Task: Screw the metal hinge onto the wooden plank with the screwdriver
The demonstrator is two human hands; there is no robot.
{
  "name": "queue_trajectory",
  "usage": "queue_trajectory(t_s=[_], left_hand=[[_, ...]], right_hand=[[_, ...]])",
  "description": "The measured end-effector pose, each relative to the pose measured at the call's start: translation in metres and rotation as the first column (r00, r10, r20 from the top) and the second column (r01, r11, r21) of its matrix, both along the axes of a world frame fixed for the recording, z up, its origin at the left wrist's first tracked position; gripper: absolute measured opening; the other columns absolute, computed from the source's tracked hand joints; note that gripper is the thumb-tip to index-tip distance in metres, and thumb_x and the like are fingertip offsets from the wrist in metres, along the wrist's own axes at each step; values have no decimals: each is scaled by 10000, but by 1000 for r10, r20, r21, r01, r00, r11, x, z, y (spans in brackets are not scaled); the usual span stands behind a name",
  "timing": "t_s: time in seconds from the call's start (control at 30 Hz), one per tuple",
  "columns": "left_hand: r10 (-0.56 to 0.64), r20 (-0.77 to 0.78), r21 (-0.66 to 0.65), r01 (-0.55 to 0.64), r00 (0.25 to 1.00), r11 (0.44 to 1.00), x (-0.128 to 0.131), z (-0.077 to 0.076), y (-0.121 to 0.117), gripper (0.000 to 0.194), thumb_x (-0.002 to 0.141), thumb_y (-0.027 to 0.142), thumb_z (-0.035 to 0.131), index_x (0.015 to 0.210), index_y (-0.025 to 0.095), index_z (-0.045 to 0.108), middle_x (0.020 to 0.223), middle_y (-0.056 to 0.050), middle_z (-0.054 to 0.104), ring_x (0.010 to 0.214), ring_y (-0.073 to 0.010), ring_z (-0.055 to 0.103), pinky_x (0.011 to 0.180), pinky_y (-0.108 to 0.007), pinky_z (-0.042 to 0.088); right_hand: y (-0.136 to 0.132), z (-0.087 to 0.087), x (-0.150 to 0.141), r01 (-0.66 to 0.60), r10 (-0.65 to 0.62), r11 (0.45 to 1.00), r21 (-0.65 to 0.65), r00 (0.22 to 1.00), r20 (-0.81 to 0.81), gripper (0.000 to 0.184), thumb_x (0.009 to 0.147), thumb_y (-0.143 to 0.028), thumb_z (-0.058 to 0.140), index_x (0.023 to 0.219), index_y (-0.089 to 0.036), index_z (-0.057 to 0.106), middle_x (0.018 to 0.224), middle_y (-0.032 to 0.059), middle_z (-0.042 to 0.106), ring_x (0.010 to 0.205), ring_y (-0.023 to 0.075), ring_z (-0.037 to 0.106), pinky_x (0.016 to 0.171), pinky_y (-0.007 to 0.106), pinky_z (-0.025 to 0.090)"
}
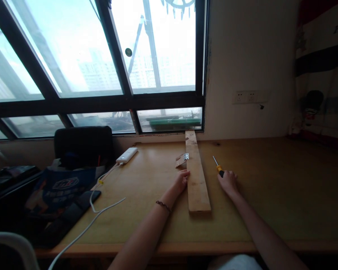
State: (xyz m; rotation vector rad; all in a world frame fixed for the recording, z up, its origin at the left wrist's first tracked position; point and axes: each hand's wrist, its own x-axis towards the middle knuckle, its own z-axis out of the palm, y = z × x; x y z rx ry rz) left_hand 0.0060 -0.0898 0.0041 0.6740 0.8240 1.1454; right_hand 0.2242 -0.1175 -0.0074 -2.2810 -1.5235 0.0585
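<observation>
A long wooden board (196,180) lies on the table, running away from me toward the window. At its left edge sits a metal hinge (186,156), with a small wooden piece (180,161) sticking out to the left of it. My left hand (182,179) grips the board's left edge just below the hinge, fingers closed against it. To the right of the board, my right hand (228,180) is wrapped round a screwdriver (219,168) with a yellow and black handle. Its metal shaft points forward and left, apart from the board.
A white power strip (127,155) lies at the table's left edge, and its white cable (104,210) trails toward me. Left of the table (270,195) stand a dark chair (83,144) and a blue bag (64,187). Window and wall bound the far side.
</observation>
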Motion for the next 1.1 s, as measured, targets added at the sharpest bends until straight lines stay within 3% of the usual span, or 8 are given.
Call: queue_trajectory(t_s=[0.33,0.43,0.53,0.7,0.8,0.87,1.0,1.1], left_hand=[[-82,101,0,82,991,997,-1,0,-2,199,622,-12,531,782,94,583,796,-106,668,821,-220,639,814,-351,497],[-87,192,-13,91,977,996,-2,2,-2,187,662,13,517,818,92,584,826,-111,661,840,-208,635,812,-324,499],[-40,361,-29,54,932,998,-6,4,1,199,697,22,478,859,86,575,857,-117,646,839,-176,631,797,-274,502],[182,514,-83,-162,838,983,-14,2,18,239,664,-31,424,811,111,548,795,-79,622,781,-119,620,782,-214,492],[237,496,-25,-259,835,965,-13,-4,29,285,613,-49,411,790,134,539,802,-65,618,805,-117,613,807,-221,474],[292,438,25,-336,850,942,-9,-9,36,342,579,-53,406,822,151,535,867,-60,623,877,-121,602,841,-232,453],[478,236,182,-521,846,834,1,-16,46,480,571,-30,413,983,198,503,1078,-39,591,1077,-136,521,912,-268,402],[533,68,394,-514,843,762,3,-14,43,512,624,30,463,1104,207,465,1220,-58,518,1179,-170,437,966,-307,356]], right_hand=[[-1,-5,5,-20,18,997,79,1000,23,463,795,-451,460,1022,-63,569,911,188,591,906,286,526,820,382,321],[-5,-5,4,-30,15,975,218,997,71,455,781,-445,491,1012,-61,571,934,199,582,912,302,509,823,413,325],[-8,0,-4,-126,95,887,444,991,92,386,800,-384,482,1024,-81,566,1003,188,567,966,296,474,856,429,329],[-2,19,-42,-516,578,626,585,810,98,305,860,-294,388,1090,-171,545,1085,96,577,1035,228,458,920,401,353],[11,28,-65,-641,720,534,551,686,100,323,852,-305,411,1125,-187,537,1106,86,580,1063,229,455,932,413,367],[21,30,-73,-643,736,515,567,671,93,323,853,-305,410,1120,-181,544,1098,92,585,1064,230,460,934,420,373],[30,23,-71,-493,666,557,668,746,-6,324,886,-297,336,1064,-165,572,1036,100,605,1030,216,490,926,405,387],[30,15,-63,-445,643,584,678,764,-53,332,889,-312,328,1040,-164,583,1004,102,613,999,211,515,905,389,405]])
